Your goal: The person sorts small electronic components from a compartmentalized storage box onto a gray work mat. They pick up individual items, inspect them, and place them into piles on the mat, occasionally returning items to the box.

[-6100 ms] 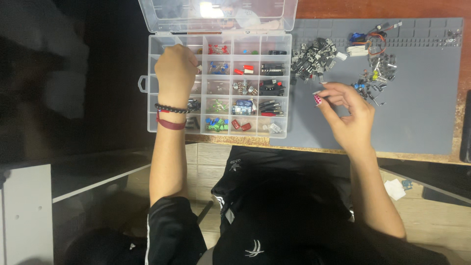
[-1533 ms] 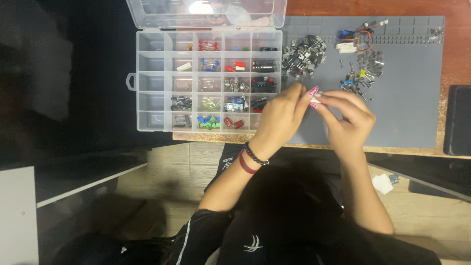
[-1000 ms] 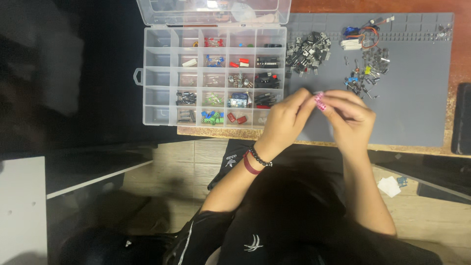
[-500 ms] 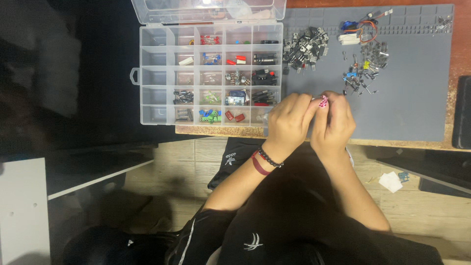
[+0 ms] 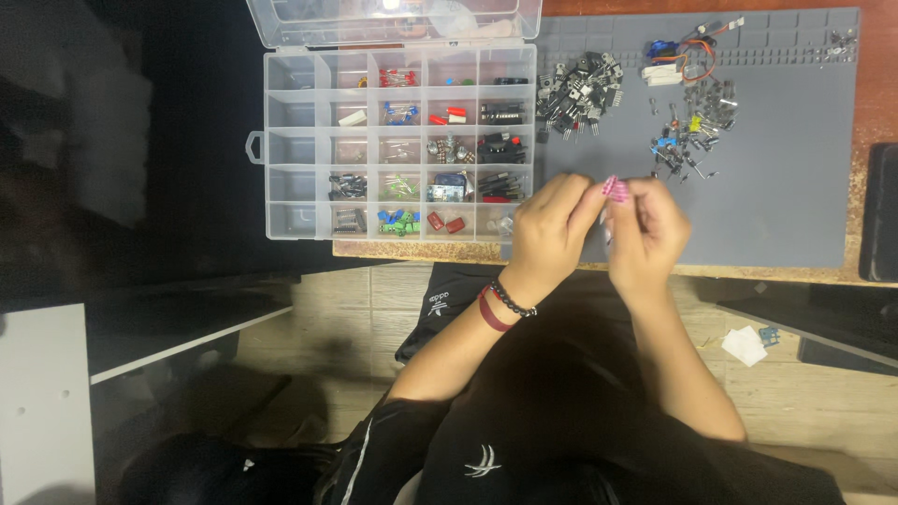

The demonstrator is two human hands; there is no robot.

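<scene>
While both hands met over the grey silicone work mat (image 5: 786, 206), I saw the left hand (image 5: 547, 229) and right hand (image 5: 650, 229) pinched narrowly, fingertips touching, on something too small to identify; its axis I could not tell. Just left of the fingers lay the clear plastic compartment organiser box (image 5: 309, 150); beyond them, a pile of black transistors (image 5: 575, 89) and loose mixed electronic components (image 5: 692, 131). Below was the wooden table edge (image 5: 421, 251).
</scene>
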